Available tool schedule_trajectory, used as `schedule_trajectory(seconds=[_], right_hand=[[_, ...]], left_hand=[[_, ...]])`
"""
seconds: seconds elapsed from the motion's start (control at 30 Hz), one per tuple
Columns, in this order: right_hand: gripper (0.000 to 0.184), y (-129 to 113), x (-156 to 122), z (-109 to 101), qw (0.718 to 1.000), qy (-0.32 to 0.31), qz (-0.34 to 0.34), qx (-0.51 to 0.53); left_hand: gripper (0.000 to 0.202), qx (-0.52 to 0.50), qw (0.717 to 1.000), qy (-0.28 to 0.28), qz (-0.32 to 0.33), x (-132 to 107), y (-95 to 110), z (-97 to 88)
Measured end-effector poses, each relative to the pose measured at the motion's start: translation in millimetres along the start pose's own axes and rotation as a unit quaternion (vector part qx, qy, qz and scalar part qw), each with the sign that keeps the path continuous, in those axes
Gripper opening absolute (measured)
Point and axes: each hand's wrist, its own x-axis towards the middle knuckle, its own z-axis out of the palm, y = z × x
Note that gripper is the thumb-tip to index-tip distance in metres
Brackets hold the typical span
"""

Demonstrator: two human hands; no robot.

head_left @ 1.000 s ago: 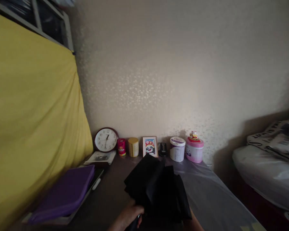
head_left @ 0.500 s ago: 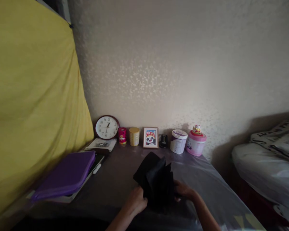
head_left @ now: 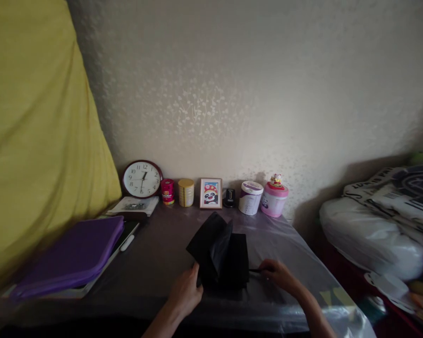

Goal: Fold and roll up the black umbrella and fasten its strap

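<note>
A black item with several loose, flat flaps (head_left: 229, 258) lies low over the near part of the table; I cannot tell whether it is cloth or another thin sheet. My left hand (head_left: 186, 288) grips its lower left edge, thumb up along the side. To its right, the fingers of my right hand (head_left: 273, 274) pinch a thin black strip (head_left: 254, 271) that runs from the item's right side. One flap stands up in the middle, and squared layers spread to the right. The item's underside is hidden.
A purple folder (head_left: 74, 249) lies at the left, beside a white pen-like object (head_left: 127, 243). Along the wall stand a clock (head_left: 142, 179), a red can (head_left: 168, 191), a yellow tin (head_left: 186, 193), a framed panda picture (head_left: 210, 193), a purple-white tub (head_left: 250, 198) and a pink tub (head_left: 274, 199).
My right hand has drawn away to the right from the black item, and the thin strip now shows between them. The flaps on the right are flatter. The view has swung slightly right.
</note>
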Motion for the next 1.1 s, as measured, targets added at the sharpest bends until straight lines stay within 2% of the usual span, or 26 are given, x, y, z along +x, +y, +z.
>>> schedule_trajectory(seconds=[0.13,0.3,0.37,0.43,0.53,0.6,0.7,0.77,0.83,0.97,1.1], right_hand=[[0.02,-3.5,-5.8,3.9,0.995,0.067,-0.021,-0.066],[0.025,3.4,-16.2,8.3,0.991,0.062,-0.011,-0.119],[0.028,0.6,-17.6,5.8,0.984,0.099,-0.008,-0.147],[0.03,-12.7,-15.5,1.4,0.972,0.161,-0.029,-0.168],[0.031,-54.3,-6.1,-3.0,0.955,0.22,-0.117,-0.158],[0.034,-89.8,2.8,0.0,0.946,0.21,-0.203,-0.137],[0.039,-136.3,16.7,14.5,0.931,0.161,-0.301,-0.128],[0.041,-156.2,25.5,26.5,0.921,0.129,-0.335,-0.152],[0.042,-166.3,33.0,35.2,0.913,0.093,-0.35,-0.187],[0.039,-165.8,39.2,30.9,0.913,0.049,-0.318,-0.251],[0.031,-153.9,29.0,10.6,0.926,0.043,-0.197,-0.319]], left_hand=[[0.059,0.029,0.999,0.039,-0.026,-3.9,7.1,13.1],[0.063,0.001,1.0,0.019,0.0,-11.6,7.9,14.7],[0.063,-0.011,1.0,0.017,0.003,-12.6,7.4,15.0],[0.064,-0.009,1.0,0.023,0.001,-12.6,7.4,16.8],[0.07,0.001,1.0,0.025,-0.001,-12.3,8.6,20.5],[0.074,0.012,1.0,0.021,-0.005,-12.5,9.8,21.7],[0.075,0.034,0.999,0.012,-0.016,-12.7,12.0,21.2],[0.073,0.048,0.999,0.011,-0.021,-12.6,13.3,20.6],[0.072,0.056,0.998,0.011,-0.026,-12.4,14.0,20.3],[0.071,0.055,0.998,0.009,-0.028,-12.6,13.4,20.6],[0.068,0.048,0.999,0.009,-0.022,-13.3,13.7,19.4]])
